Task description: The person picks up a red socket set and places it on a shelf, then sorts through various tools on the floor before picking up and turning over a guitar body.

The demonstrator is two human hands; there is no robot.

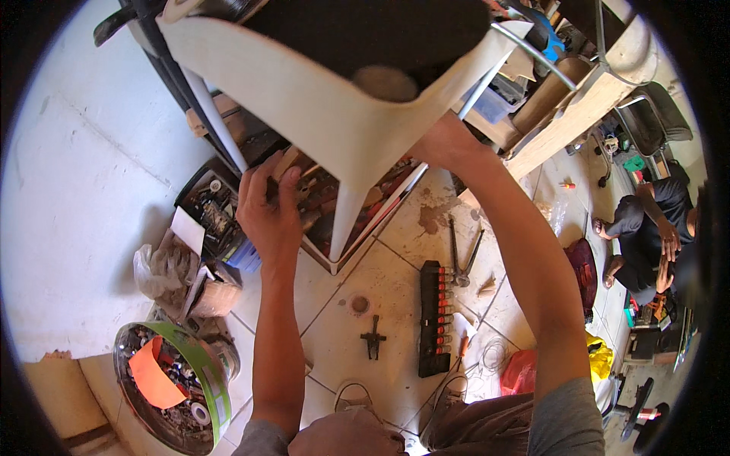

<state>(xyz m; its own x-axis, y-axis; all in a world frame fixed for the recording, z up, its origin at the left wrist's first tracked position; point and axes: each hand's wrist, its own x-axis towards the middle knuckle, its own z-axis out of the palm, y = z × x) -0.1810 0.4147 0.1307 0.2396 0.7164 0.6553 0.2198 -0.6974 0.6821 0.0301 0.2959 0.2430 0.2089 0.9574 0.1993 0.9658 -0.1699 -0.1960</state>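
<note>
A white moulded plastic piece (289, 87) with a pointed leg spans the space in front of me, above a low rack shelf (332, 266) full of jumbled tools and parts. My left hand (268, 213) reaches into the shelf's left side. Its fingers and thumb are bent around a tan, wooden-looking block (286, 163). On the other side, my right hand (449, 144) goes in behind the white plastic, which hides its fingers and anything in them.
On the tiled floor lie a black socket case (435, 319), long-handled pliers (462, 254) and a dark cross-shaped tool (372, 337). A bucket (224, 406) of scrap and a black crate (199, 199) stand left. A person (658, 235) sits at the right.
</note>
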